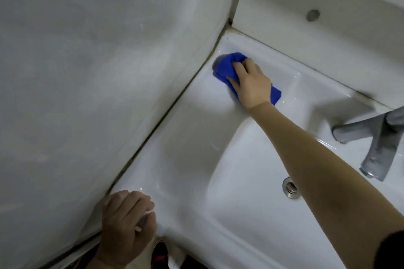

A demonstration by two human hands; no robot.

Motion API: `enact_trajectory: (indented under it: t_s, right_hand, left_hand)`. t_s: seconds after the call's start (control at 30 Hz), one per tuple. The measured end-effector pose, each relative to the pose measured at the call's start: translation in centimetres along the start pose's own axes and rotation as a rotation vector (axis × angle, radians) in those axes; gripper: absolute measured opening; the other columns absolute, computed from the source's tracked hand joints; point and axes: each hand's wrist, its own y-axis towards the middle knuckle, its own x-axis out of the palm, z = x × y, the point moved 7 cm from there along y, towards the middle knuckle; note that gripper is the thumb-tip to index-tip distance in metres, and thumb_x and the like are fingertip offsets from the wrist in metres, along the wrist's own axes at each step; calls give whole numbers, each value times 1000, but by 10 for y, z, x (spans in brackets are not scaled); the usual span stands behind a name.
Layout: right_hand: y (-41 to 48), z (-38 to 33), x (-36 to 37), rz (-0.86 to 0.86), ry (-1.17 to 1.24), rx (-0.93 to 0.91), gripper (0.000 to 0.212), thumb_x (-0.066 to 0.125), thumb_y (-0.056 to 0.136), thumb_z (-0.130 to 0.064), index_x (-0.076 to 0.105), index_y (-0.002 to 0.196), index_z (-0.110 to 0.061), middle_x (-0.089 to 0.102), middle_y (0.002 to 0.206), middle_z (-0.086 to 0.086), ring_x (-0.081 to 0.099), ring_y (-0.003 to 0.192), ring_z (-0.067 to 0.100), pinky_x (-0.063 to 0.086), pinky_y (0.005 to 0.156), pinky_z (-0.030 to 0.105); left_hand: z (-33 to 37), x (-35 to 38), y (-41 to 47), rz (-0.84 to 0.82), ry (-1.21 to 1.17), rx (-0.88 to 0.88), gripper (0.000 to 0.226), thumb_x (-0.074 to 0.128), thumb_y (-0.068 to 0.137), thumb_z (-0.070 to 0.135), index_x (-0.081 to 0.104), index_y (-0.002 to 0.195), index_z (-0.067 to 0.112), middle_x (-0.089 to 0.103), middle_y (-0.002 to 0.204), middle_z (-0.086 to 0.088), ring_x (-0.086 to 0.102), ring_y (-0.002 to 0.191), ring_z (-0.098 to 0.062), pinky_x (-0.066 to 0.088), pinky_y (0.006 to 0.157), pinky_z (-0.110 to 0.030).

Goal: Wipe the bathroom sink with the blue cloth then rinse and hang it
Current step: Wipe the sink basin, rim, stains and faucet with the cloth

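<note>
The white bathroom sink [192, 155] fills the right and lower part of the head view, with its drain [290, 188] in the basin. The bunched blue cloth [227, 65] lies on the sink's flat far-left corner, next to the wall. My right hand [251, 83] presses down on the cloth with fingers spread over it, arm stretched across the basin. My left hand [126, 225] rests curled on the sink's near-left corner, with what looks like a thin pale cord or strap between its fingers.
A grey metal faucet [376, 137] juts over the basin at the right. A pale wall [87, 72] runs along the sink's left side. A white backsplash panel with a round metal fitting [313, 15] stands behind. A shoe [159, 255] shows below the sink's front edge.
</note>
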Motion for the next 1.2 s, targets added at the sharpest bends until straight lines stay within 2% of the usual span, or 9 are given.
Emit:
enact_trajectory:
  t_s: [0.27, 0.37, 0.57, 0.63, 0.73, 0.8, 0.93, 1.0, 1.2]
  right_hand:
    - [-52, 63, -21, 274, -79, 156, 37, 68, 85, -12, 57, 119, -8, 61, 98, 22, 61, 79, 38, 44, 46, 33]
    - [5, 6, 3, 155, -64, 5, 38, 69, 85, -16, 61, 121, -4, 62, 108, 22, 61, 83, 38, 48, 47, 36]
    - [-44, -50, 13, -109, 218, 307, 32, 54, 95, -41, 61, 107, -12, 57, 115, 6, 59, 83, 30, 34, 61, 31]
    - [-93, -92, 1, -162, 361, 188, 32, 58, 93, -40, 63, 107, -13, 59, 108, 6, 61, 80, 29, 41, 60, 31]
    - [-164, -165, -20, -304, 476, -314, 36, 57, 92, -37, 66, 113, -9, 63, 105, 10, 62, 77, 30, 50, 52, 36]
    - [-168, -151, -22, -316, 424, -494, 39, 56, 92, -38, 67, 113, -7, 65, 103, 12, 63, 74, 30, 49, 49, 34]
    - [-83, -36, 1, -196, 206, 264, 38, 52, 95, -43, 63, 110, -10, 57, 115, 11, 62, 85, 36, 44, 62, 35]
    - [-73, -36, 4, -172, 228, 461, 36, 52, 95, -43, 61, 105, -10, 54, 118, 9, 60, 83, 34, 39, 62, 33]
    - [-200, -166, -28, -392, 499, 64, 33, 61, 90, -43, 65, 113, -20, 60, 110, 1, 60, 85, 22, 49, 64, 33]
  left_hand:
    - [-1, 3, 1, 22, 13, 8, 37, 45, 86, 25, 67, 60, 13, 67, 68, -2, 58, 55, -31, 49, 57, -45]
    - [-2, 4, -2, 20, 26, -10, 41, 41, 90, 27, 67, 62, 12, 67, 69, -3, 58, 59, -30, 47, 61, -44]
    - [-2, 4, -3, -36, 19, -71, 44, 33, 96, 29, 62, 69, 9, 64, 72, -8, 58, 64, -32, 39, 70, -40]
    - [-1, 3, -1, -23, 18, -72, 42, 33, 97, 28, 59, 70, 10, 62, 71, -9, 56, 62, -32, 39, 68, -41]
    - [-2, 3, -2, -16, 13, -82, 41, 33, 97, 28, 57, 70, 10, 60, 68, -10, 52, 60, -31, 39, 64, -41]
    - [-2, 4, -2, -14, 21, -82, 44, 32, 97, 28, 58, 67, 9, 59, 67, -10, 51, 59, -30, 39, 63, -41]
    - [-2, 5, 0, -11, 57, -68, 40, 34, 94, 25, 57, 65, 9, 57, 67, -8, 49, 59, -29, 37, 65, -40]
    - [-2, 5, 0, -23, 49, -81, 41, 32, 95, 27, 55, 66, 10, 55, 67, -8, 47, 60, -29, 38, 65, -42]
    - [-4, 7, -1, -68, 63, -95, 44, 28, 97, 32, 53, 68, 11, 51, 67, -9, 44, 63, -27, 38, 64, -43]
